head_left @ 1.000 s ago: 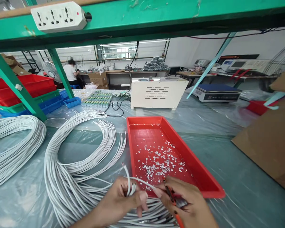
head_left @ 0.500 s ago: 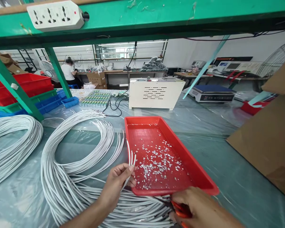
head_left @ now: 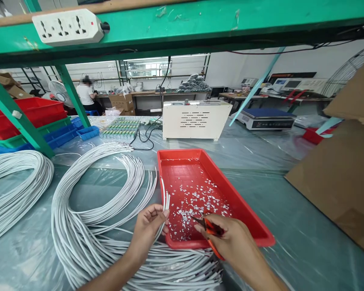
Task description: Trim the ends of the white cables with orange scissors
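Observation:
Between thumb and fingers, my left hand (head_left: pixel 151 224) pinches a few white cables (head_left: pixel 166 199), their tips pointing up at the near left edge of a red tray (head_left: pixel 212 243). Small silvery scraps (head_left: pixel 184 216) are scattered over the tray's floor. My right hand (head_left: pixel 230 234) grips orange-handled scissors (head_left: pixel 210 230) above the tray's near side, the dark blades pointing left towards the cables but apart from them. A large looped bundle of white cables (head_left: pixel 62 210) lies left of the tray and runs under my left forearm, its ends fanned out below the tray.
Another cable coil (head_left: pixel 45 173) lies at far left. Behind the tray stand a cream metal box (head_left: pixel 195 121) and a scale (head_left: pixel 263 119). Cardboard (head_left: pixel 336 186) rises at right. A green beam (head_left: pixel 169 24) crosses overhead. Stacked bins (head_left: pixel 27 113) stand left; a person (head_left: pixel 86 95) sits far back.
My right hand has come up and left with the scissors, from the tray's near edge to over its inside. The left hand still holds the cables in about the same place.

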The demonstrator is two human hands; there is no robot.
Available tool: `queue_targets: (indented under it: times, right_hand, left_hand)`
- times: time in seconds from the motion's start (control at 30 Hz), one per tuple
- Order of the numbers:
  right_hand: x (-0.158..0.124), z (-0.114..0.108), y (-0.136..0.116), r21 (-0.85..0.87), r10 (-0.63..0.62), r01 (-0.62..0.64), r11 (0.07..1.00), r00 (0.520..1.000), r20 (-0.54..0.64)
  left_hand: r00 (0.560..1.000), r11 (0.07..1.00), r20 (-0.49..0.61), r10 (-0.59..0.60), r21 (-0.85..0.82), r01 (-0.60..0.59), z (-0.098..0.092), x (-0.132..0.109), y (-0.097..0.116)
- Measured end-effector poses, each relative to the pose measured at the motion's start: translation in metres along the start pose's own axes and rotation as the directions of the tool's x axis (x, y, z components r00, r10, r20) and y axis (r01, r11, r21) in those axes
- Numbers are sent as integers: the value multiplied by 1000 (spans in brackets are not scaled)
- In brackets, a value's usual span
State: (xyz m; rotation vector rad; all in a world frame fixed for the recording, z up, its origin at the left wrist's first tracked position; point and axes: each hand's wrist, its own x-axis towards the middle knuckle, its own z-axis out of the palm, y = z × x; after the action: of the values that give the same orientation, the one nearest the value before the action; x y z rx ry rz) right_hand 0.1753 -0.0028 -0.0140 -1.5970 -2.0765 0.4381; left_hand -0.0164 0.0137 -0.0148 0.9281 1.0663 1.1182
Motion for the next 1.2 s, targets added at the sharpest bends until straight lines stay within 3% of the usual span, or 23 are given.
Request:
queue_targets:
  times: [0.13,0.23,0.3,0.37,0.43,0.53,0.63,0.73,1.0,1.1,1.2]
  right_hand:
    - [-1,7,-9,-22,-78,80,997,995,68]
    - [-2,3,-6,22,-64,64,998,998,27]
    - [-1,-3,1,5,-40,40,999,999,10]
    - [-1,-10,7,-67,-20,22,998,999,34]
    - [-1,-14,10,-137,2,6,991,998,60]
    - [-1,-17,9,-178,20,-8,984,998,65]
    - [-1,-18,5,-173,29,-16,985,997,72]
    - [-2,-18,4,-158,47,-34,987,996,74]
    - [-2,-17,5,-104,60,-56,993,998,34]
    - [-1,-17,5,-100,62,-59,993,998,30]
    - [0,-17,4,-93,60,-57,994,998,32]
  left_hand:
    - [1000,1000,7,19,17,-19,-1,2,1]
    - [999,998,30,42,47,-43,1,-2,1]
    - [994,979,48,101,174,-108,3,-9,-1]
    - [975,889,124,185,402,-219,4,-19,-4]
    - [917,713,315,246,581,-391,3,-28,-8]
    - [720,360,593,360,624,-694,0,-35,-19]
    - [576,43,694,431,622,-781,-4,-35,-32]
    - [496,-151,733,465,618,-771,-6,-33,-40]
    - [405,-341,804,436,563,-753,3,-28,-29]
    - [361,-346,823,439,526,-777,7,-27,-31]
    - [361,-334,798,482,549,-766,7,-26,-38]
